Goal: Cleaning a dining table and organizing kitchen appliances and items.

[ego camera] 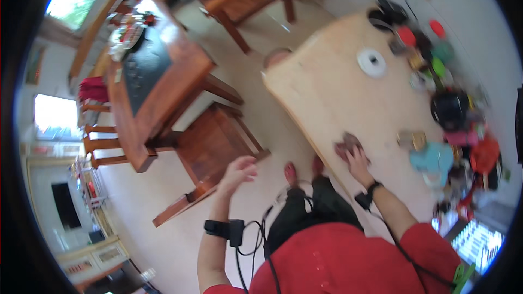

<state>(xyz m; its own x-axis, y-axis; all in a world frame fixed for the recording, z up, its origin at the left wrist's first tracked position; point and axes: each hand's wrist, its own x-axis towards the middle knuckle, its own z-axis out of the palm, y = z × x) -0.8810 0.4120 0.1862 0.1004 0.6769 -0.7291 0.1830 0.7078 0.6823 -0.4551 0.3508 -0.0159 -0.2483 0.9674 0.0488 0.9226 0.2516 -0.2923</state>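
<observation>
A crumpled brown cloth (346,146) lies on the light wooden tabletop (322,90), close to its left edge. My right hand (358,164) is on the cloth, its fingers spread over it and pressing it to the surface. Off the table to the left, my left hand (239,173) hangs in the air with loosely bent fingers and nothing in them. Below it stands a reddish wooden chair (212,143). Some blur hides fine detail of the fingers.
A white round object (372,63) lies farther along the tabletop. Jars, a black pot (449,110), a light-blue item (432,161) and a gold-coloured box (411,140) crowd the wall side. A wooden table (184,69) with a dark inlay stands left. Cables (261,232) hang from my wrist straps.
</observation>
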